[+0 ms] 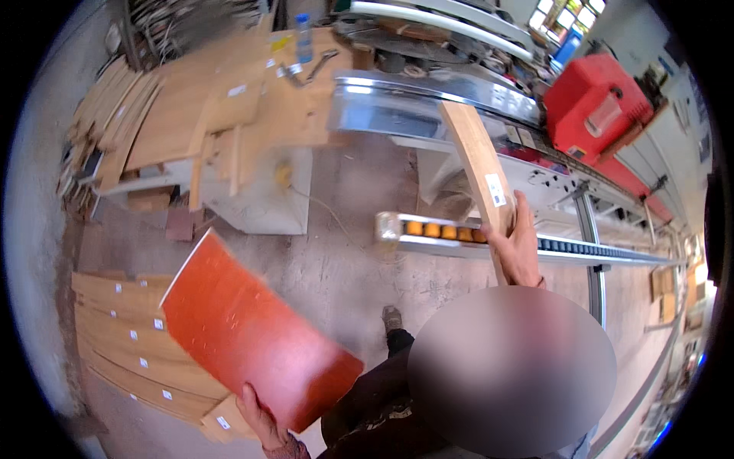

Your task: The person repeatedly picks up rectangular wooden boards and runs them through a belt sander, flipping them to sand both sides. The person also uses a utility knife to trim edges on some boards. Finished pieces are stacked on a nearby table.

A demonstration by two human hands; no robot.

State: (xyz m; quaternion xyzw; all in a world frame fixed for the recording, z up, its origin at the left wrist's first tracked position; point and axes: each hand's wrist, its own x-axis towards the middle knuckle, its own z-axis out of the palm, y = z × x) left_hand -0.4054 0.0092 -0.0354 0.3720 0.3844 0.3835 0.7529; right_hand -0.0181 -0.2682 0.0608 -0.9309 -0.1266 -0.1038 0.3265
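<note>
My left hand [260, 417] grips the lower edge of a reddish-brown rectangular panel [256, 329], which is tilted in front of me at the lower left. The fingers under the panel are hidden. My right hand [517, 243] is closed round a long, narrow wooden board [475, 149] with a white label on its face. That board slants up and away, its far end over the edge of the metal machine table [436, 93]. Below my right hand runs a metal rail [451, 231] with a row of orange and dark rollers. A blurred oval hides my right forearm.
Labelled wooden boards [141, 336] lie on the floor at the left. Further off, a wooden worktable [252, 99] bears a wrench [322, 66] and a blue bottle [303, 38]. A red machine housing [596, 107] stands at the far right. My shoe [392, 317] is on the floor.
</note>
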